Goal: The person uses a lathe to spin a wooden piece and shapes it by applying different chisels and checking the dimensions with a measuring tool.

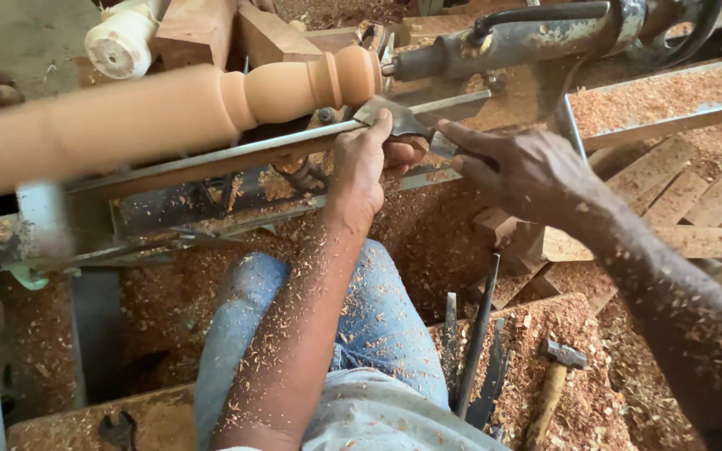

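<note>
While on lathe (495, 42), chisel (394, 117) in both hands.

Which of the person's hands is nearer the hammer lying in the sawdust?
Right. The right hand is on the chisel at the lathe rest, up and slightly left of the hammer. The left hand presses the blade further left, so it is farther.

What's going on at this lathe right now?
A person seated in sawdust works a pale, rounded wooden spindle mounted on a lathe. The left hand presses a flat metal chisel onto the long steel tool rest, its blade near the spindle's end. The right hand holds the chisel's rear end. A wooden-handled hammer and spare dark metal chisels lie beside the knees.
</note>
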